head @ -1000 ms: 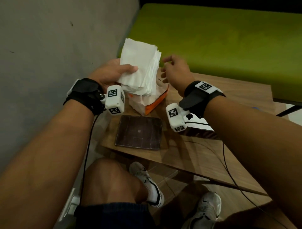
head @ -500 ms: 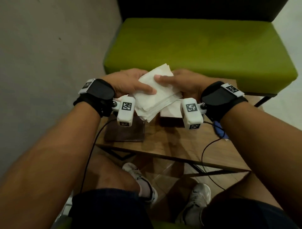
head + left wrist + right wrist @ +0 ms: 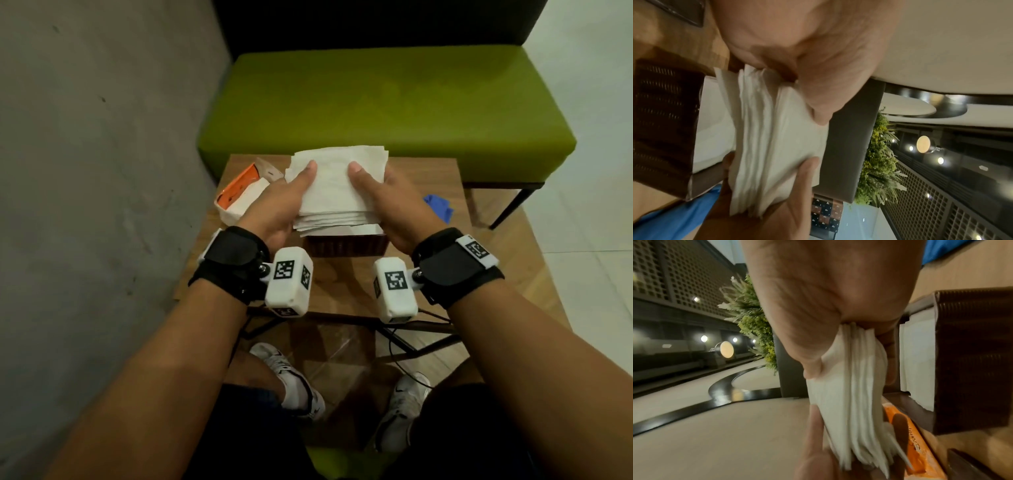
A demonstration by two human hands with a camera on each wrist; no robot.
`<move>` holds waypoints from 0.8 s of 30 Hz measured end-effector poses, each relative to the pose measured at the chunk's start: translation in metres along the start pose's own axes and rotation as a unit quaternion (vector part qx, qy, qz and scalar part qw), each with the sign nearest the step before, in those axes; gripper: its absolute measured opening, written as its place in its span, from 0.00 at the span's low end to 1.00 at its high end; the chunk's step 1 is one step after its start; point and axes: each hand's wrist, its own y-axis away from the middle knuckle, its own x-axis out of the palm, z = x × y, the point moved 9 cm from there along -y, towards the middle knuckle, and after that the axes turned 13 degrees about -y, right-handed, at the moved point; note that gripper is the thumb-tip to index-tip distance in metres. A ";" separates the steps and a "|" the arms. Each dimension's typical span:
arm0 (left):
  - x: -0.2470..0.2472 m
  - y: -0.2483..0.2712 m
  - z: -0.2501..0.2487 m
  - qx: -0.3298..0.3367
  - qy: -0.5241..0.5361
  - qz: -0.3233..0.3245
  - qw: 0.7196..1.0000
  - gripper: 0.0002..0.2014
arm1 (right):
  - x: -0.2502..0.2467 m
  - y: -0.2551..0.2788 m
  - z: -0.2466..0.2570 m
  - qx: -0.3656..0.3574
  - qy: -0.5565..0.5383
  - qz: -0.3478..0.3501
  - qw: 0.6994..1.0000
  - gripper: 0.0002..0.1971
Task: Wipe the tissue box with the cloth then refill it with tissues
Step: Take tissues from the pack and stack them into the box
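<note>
Both hands hold a thick stack of white tissues (image 3: 337,185) flat, just above the dark brown woven tissue box (image 3: 346,246) at the middle of the wooden table. My left hand (image 3: 291,198) grips the stack's left side with the thumb on top; my right hand (image 3: 376,192) grips the right side the same way. The left wrist view shows the stack (image 3: 772,146) beside the open box (image 3: 663,121), which has white inside. In the right wrist view the stack (image 3: 849,402) hangs next to the box (image 3: 972,361). The blue cloth (image 3: 438,205) lies right of the box.
An orange and white tissue pack (image 3: 239,192) lies open at the table's far left corner. A dark flat lid (image 3: 682,14) lies on the table (image 3: 342,284) near my left wrist. A green bench (image 3: 376,109) stands behind the table, and a grey wall is on the left.
The left hand alone held the stack upright over the orange pack. The right hand has taken hold too, and the stack now lies flat over the brown box.
</note>
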 end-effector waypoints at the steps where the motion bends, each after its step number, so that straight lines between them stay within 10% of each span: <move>1: 0.001 0.000 0.000 0.003 -0.008 -0.006 1.000 0.19 | 0.001 0.002 0.000 -0.001 0.015 0.000 1.000 0.23; 10: -0.005 -0.011 0.005 0.030 -0.019 -0.013 0.999 0.19 | -0.020 0.011 -0.011 0.041 0.021 -0.017 0.999 0.22; 19: 0.019 -0.001 0.050 -0.129 0.201 0.041 0.970 0.31 | -0.023 0.018 -0.029 -0.023 -0.114 -0.091 0.989 0.22; 24: 0.024 -0.002 0.042 -0.080 0.244 0.012 0.966 0.16 | -0.022 0.030 -0.048 0.033 -0.050 -0.100 0.993 0.26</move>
